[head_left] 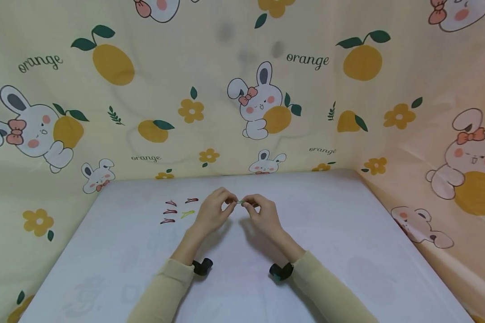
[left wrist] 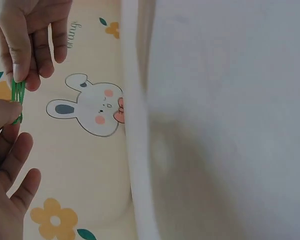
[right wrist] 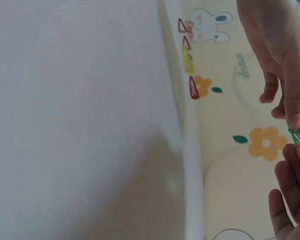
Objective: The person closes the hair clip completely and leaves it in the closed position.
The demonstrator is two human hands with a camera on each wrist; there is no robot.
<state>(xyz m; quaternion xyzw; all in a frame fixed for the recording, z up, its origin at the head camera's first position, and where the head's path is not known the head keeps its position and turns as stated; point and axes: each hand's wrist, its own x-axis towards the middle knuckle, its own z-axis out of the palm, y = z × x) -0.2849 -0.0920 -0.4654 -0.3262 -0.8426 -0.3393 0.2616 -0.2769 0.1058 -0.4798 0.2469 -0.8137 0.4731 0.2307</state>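
Note:
A green snap hair clip (left wrist: 18, 91) spans the gap between the two hands, above the table. My left hand (head_left: 215, 210) pinches one end of it between thumb and fingertip. The other end is pinched the same way by my right hand (head_left: 263, 214). In the right wrist view a slotted part of the green clip (right wrist: 298, 136) shows between the fingertips. Several red hair clips (head_left: 170, 211) lie on the table left of my left hand, with a yellow hair clip (head_left: 187, 214) among them.
The white-covered table (head_left: 331, 251) extends to a patterned cloth (head_left: 210, 89) with rabbits and oranges, which hangs behind it and at the sides. A black wrist camera (head_left: 202, 267) sits on the left wrist, and another black camera (head_left: 280, 272) on the right.

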